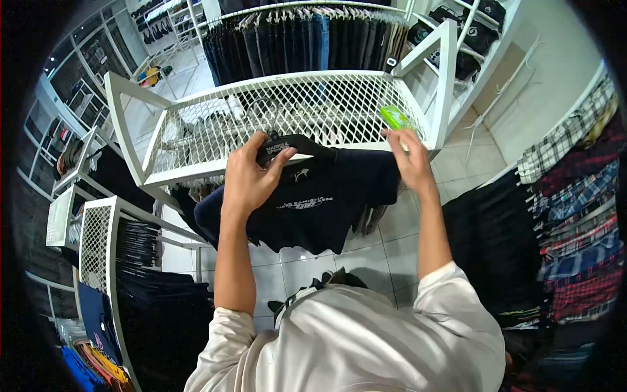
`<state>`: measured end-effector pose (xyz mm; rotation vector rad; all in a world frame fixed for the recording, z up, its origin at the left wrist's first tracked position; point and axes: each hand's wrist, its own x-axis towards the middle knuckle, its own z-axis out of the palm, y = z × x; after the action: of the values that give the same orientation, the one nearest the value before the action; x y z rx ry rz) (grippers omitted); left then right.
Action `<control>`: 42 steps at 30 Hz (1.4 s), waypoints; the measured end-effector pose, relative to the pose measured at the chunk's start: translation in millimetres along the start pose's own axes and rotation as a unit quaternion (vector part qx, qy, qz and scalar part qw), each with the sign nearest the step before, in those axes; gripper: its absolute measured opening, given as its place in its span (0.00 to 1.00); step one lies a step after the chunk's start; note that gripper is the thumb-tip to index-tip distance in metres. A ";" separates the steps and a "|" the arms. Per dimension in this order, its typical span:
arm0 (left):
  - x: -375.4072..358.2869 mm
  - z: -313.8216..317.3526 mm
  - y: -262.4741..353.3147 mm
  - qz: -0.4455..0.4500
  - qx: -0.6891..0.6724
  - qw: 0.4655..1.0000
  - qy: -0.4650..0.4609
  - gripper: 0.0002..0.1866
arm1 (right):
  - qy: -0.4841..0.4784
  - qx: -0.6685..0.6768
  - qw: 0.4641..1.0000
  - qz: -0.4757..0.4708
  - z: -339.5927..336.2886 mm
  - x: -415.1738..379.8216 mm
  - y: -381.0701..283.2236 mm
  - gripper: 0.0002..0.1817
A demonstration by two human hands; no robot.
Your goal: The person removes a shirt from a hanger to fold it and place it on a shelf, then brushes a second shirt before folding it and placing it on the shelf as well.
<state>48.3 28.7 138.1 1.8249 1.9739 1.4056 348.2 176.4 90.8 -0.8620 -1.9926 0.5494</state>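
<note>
My left hand (251,173) is closed around a black clothes hanger (307,145) with white lettering, its hook pointing up over the mesh. From the hanger hangs a dark navy T-shirt (307,209) with a white print across the chest. My right hand (410,160) is beside the shirt's shoulder on the right, its fingers curled together. Whether they pinch the fabric or something small is hidden. Just beyond those fingertips, a bright green packet (394,117) lies on the white mesh shelf top (356,81).
Behind the mesh shelf, a rail holds a row of dark trousers (281,46). Checked shirts (581,222) hang along the right side. At the left stands a white rack (98,242) with dark clothes. Tiled floor (385,261) shows below the T-shirt.
</note>
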 end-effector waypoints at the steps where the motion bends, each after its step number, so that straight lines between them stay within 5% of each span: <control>1: 2.6 6.1 -0.3 -0.002 0.009 1.000 0.003 0.25 | 0.040 -0.029 0.999 -0.009 -0.7 14.7 17.7 0.17; 6: 9.7 21.8 11.8 -0.016 0.056 0.998 -0.017 0.25 | 0.042 -0.237 0.970 0.045 24.8 52.8 138.7 0.25; 8: 8.5 28.0 16.1 -0.009 0.038 0.999 -0.001 0.25 | -0.049 -0.280 0.952 0.112 26.2 58.3 148.6 0.33; 11: 12.3 23.8 31.8 -0.068 0.047 0.996 -0.038 0.28 | -0.029 -0.336 0.938 0.075 29.0 51.8 154.8 0.36; 13: 10.1 27.2 25.6 -0.058 0.080 0.995 -0.014 0.27 | 0.131 -0.169 0.976 0.044 18.0 38.3 131.4 0.37; 16: 8.1 26.2 22.0 -0.091 0.011 0.995 -0.028 0.28 | 0.258 -0.096 0.961 0.003 5.7 4.5 68.0 0.37; 20: 9.0 21.3 36.6 -0.133 0.033 0.989 -0.056 0.29 | 0.286 0.000 0.958 0.021 25.1 -47.1 -17.0 0.35; 22: 7.8 21.1 43.9 -0.128 0.050 0.988 -0.066 0.28 | 0.243 -0.097 0.962 -0.074 38.3 -58.9 -45.4 0.35; 26: -1.2 23.9 42.4 -0.096 0.011 0.993 -0.061 0.28 | 0.228 -0.112 0.961 -0.108 60.7 -66.4 -41.2 0.39; 32: -12.6 1.7 15.8 -0.079 -0.040 0.995 -0.046 0.27 | 0.410 -0.154 0.883 0.167 13.4 -87.4 22.1 0.33; 36: -26.2 -12.6 7.5 -0.128 -0.051 0.988 -0.069 0.29 | 0.418 -0.113 0.898 0.079 19.5 -101.3 -37.5 0.32; 40: -42.4 -17.6 1.9 -0.106 -0.077 0.991 -0.037 0.25 | 0.273 -0.097 0.953 -0.090 62.5 -104.4 -111.4 0.33; 42: -47.0 -28.7 3.7 -0.122 -0.110 0.983 -0.076 0.23 | 0.260 -0.152 0.948 -0.103 74.2 -107.6 -108.9 0.34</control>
<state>45.8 -26.3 134.0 1.4915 1.8128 1.3072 286.5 20.0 64.7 -0.8607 -1.6625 -0.1107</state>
